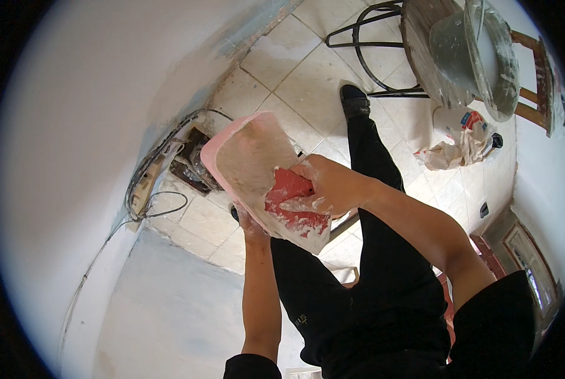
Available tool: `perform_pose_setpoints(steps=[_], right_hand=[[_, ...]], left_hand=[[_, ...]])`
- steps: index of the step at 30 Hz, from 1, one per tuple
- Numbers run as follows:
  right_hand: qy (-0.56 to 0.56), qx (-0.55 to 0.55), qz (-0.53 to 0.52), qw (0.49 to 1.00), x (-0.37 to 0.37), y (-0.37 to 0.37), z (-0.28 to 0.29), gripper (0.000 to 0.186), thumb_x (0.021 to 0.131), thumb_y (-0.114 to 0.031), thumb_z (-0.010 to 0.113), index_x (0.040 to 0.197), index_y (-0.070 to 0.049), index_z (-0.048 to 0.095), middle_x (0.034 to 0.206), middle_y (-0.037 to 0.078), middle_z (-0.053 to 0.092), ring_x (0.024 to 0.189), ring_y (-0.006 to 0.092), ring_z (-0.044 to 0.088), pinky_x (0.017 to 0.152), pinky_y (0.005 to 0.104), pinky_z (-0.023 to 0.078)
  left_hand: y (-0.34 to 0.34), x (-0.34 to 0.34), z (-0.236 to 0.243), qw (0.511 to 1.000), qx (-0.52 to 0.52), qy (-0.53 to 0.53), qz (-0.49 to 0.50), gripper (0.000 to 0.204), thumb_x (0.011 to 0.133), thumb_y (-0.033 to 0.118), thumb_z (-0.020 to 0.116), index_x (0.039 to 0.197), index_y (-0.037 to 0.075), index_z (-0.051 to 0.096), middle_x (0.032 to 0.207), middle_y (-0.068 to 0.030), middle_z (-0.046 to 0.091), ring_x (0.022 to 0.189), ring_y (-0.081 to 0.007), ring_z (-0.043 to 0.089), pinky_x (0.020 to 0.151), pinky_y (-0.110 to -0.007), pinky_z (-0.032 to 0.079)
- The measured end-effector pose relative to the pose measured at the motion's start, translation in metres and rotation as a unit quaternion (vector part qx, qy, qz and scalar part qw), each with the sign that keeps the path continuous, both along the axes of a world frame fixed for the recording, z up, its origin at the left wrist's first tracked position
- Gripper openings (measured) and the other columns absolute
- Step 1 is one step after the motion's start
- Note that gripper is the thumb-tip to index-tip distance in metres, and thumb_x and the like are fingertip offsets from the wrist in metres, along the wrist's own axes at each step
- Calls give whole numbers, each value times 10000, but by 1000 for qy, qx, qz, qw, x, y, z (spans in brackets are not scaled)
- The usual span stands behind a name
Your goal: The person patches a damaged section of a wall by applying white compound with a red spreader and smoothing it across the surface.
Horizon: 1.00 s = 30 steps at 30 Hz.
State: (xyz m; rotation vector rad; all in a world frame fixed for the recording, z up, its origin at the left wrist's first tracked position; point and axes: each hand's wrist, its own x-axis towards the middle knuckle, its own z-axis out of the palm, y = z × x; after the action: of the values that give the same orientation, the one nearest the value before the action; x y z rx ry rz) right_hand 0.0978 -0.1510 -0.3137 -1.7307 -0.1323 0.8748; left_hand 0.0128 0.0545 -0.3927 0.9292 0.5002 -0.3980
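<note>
A shallow pink plastic tub, its inside smeared with whitish plaster, is tilted in front of my body. My left hand grips its near left side from below, the fingers mostly hidden by the tub. My right hand, spotted with plaster, is closed around a red scraper. The flat scraper lies over the near right part of the tub, caked with white plaster at its lower edge. Whether its blade presses on the tub's inner surface I cannot tell.
At far right, a plaster-stained basin stands on a round wooden stool with black metal legs. A crumpled plastic bag lies on the tiled floor. Cables and a dark open box sit by the left wall.
</note>
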Motion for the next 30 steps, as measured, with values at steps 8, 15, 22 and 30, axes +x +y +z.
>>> perform_pose_setpoints(steps=[8, 15, 22, 30], right_hand=[[262, 248, -385, 850, 40, -13, -36, 271, 768, -129, 684, 991, -8, 590, 898, 68, 641, 758, 128, 630, 658, 246, 525], [119, 233, -448, 855, 92, -10, -239, 197, 812, -108, 620, 962, -18, 530, 859, 75, 610, 671, 185, 609, 592, 336, 532], [140, 195, -393, 888, 139, 55, -366, 58, 786, -37, 559, 787, -1, 513, 736, 130, 579, 633, 236, 607, 583, 357, 529], [-251, -343, -355, 833, 171, 131, -383, 402, 680, -196, 663, 951, 74, 540, 771, 196, 591, 695, 325, 603, 640, 340, 502]], left_hand=[[46, -17, -48, 983, -134, 69, 103, 678, 846, 544, 389, 1382, 183, 186, 1391, -91, 274, 1248, -306, 302, 1021, -487, 277], [81, -38, -81, 952, -225, 124, 166, 692, 829, 520, 444, 1364, 144, 219, 1380, -122, 267, 1200, -354, 317, 956, -564, 305], [100, -54, -90, 920, -291, 156, 210, 681, 816, 441, 525, 1343, 111, 250, 1350, -167, 249, 1179, -387, 288, 904, -618, 323], [119, -59, -77, 932, -243, 143, 229, 778, 730, 439, 640, 1329, 119, 261, 1293, -169, 268, 1154, -379, 284, 845, -633, 362]])
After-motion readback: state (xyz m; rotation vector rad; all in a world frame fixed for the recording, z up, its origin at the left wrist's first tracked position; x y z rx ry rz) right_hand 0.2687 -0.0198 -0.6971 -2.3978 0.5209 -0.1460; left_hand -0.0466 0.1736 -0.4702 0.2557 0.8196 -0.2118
